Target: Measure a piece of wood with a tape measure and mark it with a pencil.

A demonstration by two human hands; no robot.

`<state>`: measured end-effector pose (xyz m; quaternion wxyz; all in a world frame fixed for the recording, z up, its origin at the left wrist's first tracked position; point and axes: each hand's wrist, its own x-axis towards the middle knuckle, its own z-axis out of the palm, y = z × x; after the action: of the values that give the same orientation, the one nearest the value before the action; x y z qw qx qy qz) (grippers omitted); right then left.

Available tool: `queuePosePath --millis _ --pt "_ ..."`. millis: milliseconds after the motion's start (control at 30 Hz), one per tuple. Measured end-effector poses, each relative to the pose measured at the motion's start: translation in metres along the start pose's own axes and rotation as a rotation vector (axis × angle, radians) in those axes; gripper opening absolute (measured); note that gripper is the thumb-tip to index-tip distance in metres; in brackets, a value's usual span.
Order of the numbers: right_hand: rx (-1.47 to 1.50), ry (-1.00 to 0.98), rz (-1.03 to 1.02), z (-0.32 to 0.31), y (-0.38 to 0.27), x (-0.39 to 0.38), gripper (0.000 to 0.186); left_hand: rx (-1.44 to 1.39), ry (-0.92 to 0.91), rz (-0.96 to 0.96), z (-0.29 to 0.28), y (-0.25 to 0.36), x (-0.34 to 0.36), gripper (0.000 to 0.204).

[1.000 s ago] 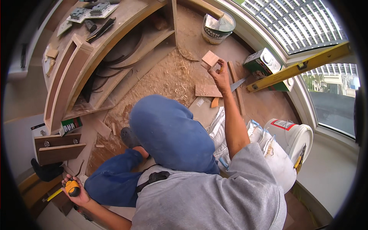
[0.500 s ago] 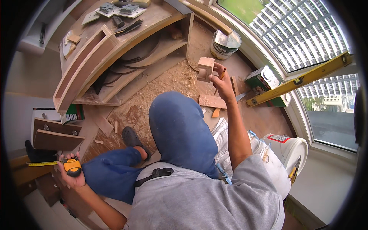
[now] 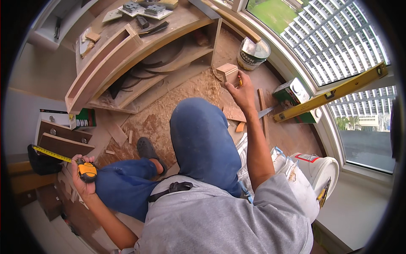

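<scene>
My left hand [image 3: 82, 182] is closed on a yellow and black tape measure [image 3: 87, 171], held over my left leg, with some yellow blade [image 3: 53, 153] out toward the upper left. My right hand [image 3: 242, 94] is raised beyond my raised knee [image 3: 194, 131], gripping a small pale wooden block [image 3: 226, 73] together with a short, thin orange pencil [image 3: 240, 80]. Below that hand lie a flat board [image 3: 231, 113], a saw blade [image 3: 265, 111] and a narrow wooden strip [image 3: 262, 97], on a floor strewn with shavings.
Curved wooden cabinet [image 3: 144, 48] at upper left; drawer fronts [image 3: 67, 144] at left; paint bucket [image 3: 251, 59] at the back; green cans [image 3: 292, 91] and yellow level [image 3: 330, 93] by the window; white sacks [image 3: 292, 186] and white bucket [image 3: 321, 171] at right.
The view has shifted. My left hand has risen and moved rightward, tilting the tape's blade upward to the left. My right hand has turned the block about.
</scene>
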<state>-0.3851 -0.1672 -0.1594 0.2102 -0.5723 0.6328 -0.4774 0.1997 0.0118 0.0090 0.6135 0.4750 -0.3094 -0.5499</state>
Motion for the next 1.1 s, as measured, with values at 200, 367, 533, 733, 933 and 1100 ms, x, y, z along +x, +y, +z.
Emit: queuePosePath --millis 200,367,533,733,933,1100 --pt "-0.414 -0.142 0.304 0.027 0.082 -0.020 0.059 -0.029 0.021 -0.002 -0.004 0.002 -0.006 0.031" --pt "-0.526 -0.230 0.541 0.021 0.178 -0.039 0.054 -0.034 0.138 0.050 -0.024 0.003 -0.015 0.031" --pt "-0.598 -0.340 0.539 0.030 0.216 -0.039 0.049 -0.167 0.373 0.126 -0.058 0.012 -0.037 0.031" --pt "-0.704 -0.091 0.461 0.016 0.247 -0.053 0.049 -0.412 0.370 0.165 -0.035 0.015 -0.023 0.033" --pt "-0.655 -0.147 0.177 -0.008 0.165 -0.011 0.033 -0.511 0.257 0.241 -0.008 0.010 -0.036 0.033" --pt "-0.124 -0.275 0.091 -0.048 0.002 0.007 0.024 -0.631 0.194 0.114 0.024 -0.004 -0.043 0.034"
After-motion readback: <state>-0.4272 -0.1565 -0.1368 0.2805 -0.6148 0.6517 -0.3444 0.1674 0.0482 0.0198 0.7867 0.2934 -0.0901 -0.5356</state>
